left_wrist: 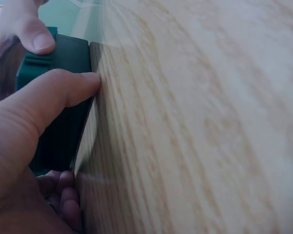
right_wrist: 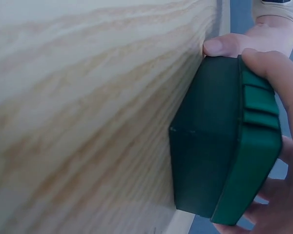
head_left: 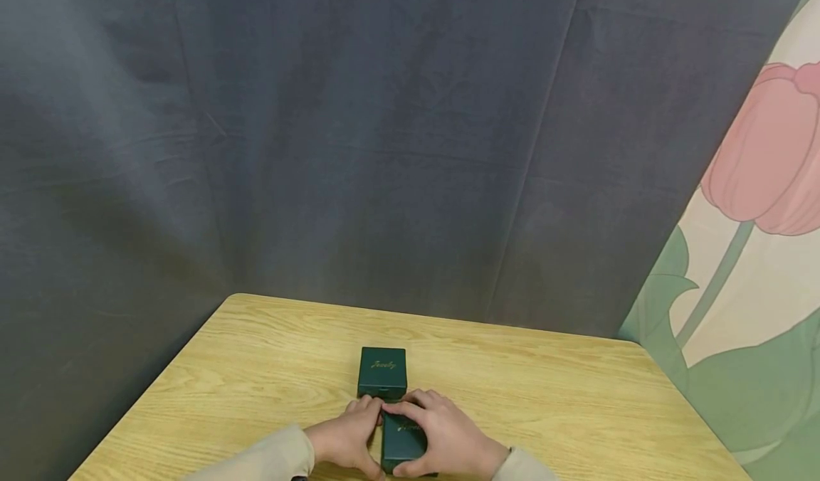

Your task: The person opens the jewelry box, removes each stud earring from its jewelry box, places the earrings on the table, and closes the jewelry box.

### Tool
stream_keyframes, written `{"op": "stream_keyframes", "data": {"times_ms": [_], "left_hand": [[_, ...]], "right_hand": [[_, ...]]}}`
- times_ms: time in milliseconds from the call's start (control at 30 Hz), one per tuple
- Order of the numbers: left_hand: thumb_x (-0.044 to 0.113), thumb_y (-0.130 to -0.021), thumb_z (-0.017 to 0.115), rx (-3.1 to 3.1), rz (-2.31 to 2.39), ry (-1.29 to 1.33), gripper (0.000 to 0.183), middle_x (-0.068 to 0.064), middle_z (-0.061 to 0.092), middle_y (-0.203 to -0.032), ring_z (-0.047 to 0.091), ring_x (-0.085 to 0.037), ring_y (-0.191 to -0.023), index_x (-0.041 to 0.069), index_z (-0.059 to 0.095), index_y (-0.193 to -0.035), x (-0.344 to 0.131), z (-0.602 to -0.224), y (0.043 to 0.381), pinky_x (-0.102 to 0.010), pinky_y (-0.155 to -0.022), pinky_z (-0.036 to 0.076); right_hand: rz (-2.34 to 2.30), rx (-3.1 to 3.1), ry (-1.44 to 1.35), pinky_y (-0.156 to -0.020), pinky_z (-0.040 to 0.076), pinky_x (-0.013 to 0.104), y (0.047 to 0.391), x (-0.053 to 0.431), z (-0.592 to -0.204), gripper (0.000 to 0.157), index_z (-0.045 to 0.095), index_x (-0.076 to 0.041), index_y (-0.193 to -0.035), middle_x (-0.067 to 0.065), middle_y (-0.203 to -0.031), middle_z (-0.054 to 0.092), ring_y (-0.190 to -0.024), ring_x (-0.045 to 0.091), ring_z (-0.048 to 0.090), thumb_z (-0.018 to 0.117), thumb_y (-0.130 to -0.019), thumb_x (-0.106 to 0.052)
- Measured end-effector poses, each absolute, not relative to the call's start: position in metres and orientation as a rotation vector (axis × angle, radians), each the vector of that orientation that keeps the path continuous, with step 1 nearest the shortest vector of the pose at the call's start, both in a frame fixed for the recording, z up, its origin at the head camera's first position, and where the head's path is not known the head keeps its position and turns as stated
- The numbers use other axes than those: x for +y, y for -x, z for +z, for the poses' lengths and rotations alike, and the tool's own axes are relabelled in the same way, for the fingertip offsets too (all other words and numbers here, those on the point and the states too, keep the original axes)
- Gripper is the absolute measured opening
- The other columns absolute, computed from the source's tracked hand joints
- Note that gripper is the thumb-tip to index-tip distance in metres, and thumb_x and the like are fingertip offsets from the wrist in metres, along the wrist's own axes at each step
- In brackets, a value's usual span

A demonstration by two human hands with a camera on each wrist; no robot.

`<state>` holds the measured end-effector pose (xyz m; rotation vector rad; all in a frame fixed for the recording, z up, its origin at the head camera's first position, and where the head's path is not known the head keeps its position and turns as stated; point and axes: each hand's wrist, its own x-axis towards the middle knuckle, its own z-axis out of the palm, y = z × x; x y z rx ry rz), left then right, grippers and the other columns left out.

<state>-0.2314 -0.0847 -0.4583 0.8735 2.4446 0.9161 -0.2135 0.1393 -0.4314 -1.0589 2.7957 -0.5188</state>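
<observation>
A dark green jewelry box (head_left: 402,444) with gold lettering on its closed lid stands on the wooden table, between both hands. From the left, my left hand (head_left: 347,435) holds its lower part. The left thumb touches the near side by the tabletop in the left wrist view, and the fingers curl behind the box (left_wrist: 63,134). My right hand (head_left: 453,435) spans the top and grips the lid (right_wrist: 256,141), thumb on the near ridged edge, fingers toward the far edge. Part of the lettering is hidden by the right hand.
A second dark green box (head_left: 382,368) marked "Jewelry" stands closed just behind the first. The light wooden table (head_left: 557,388) ends at a grey curtain (head_left: 384,146) at the back. A tulip-patterned cloth (head_left: 756,253) hangs on the right.
</observation>
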Motion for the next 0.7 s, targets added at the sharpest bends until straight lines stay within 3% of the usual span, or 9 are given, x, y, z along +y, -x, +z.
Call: {"op": "stream_keyframes", "data": {"times_ms": [167, 333, 467, 700], "left_hand": [[0.030, -0.066, 0.085, 2.437, 0.910, -0.863, 0.078, 0.003, 0.039, -0.104, 0.035, -0.012, -0.094, 0.012, 0.042, -0.129, -0.086, -0.457, 0.231, -0.027, -0.085, 0.039], [0.032, -0.067, 0.085, 2.439, 0.880, -0.849, 0.083, 0.002, 0.041, -0.106, 0.037, -0.012, -0.095, 0.010, 0.041, -0.133, -0.086, -0.457, 0.232, -0.028, -0.087, 0.041], [0.032, -0.068, 0.085, 2.440, 0.870, -0.850, 0.075, 0.001, 0.042, -0.106, 0.037, -0.012, -0.094, 0.013, 0.043, -0.128, -0.086, -0.457, 0.231, -0.029, -0.086, 0.042], [0.032, -0.069, 0.085, 2.454, 0.857, -0.855, 0.074, 0.001, 0.042, -0.106, 0.038, -0.013, -0.095, 0.014, 0.043, -0.127, -0.085, -0.455, 0.230, -0.030, -0.087, 0.042]], "right_hand": [[-0.483, 2.777, 1.078, -0.092, 0.045, 0.044, 0.211, 0.140, -0.436, 0.083, 0.031, -0.038, -0.149, -0.003, -0.138, 0.046, -0.118, 0.017, 0.049, 0.062, -0.079, -0.069], [-0.381, 2.723, 1.174, -0.104, 0.033, 0.059, 0.209, 0.142, -0.444, 0.089, 0.011, -0.029, -0.156, 0.008, -0.159, 0.022, -0.140, 0.033, 0.031, 0.053, -0.086, -0.067], [-0.368, 2.672, 1.167, -0.107, 0.023, 0.064, 0.207, 0.142, -0.448, 0.091, 0.004, -0.029, -0.156, 0.007, -0.162, 0.011, -0.145, 0.037, 0.021, 0.051, -0.088, -0.066], [-0.296, 2.655, 1.178, -0.109, 0.022, 0.063, 0.207, 0.142, -0.445, 0.092, 0.000, -0.029, -0.156, 0.008, -0.163, 0.007, -0.147, 0.037, 0.016, 0.048, -0.088, -0.069]]}}
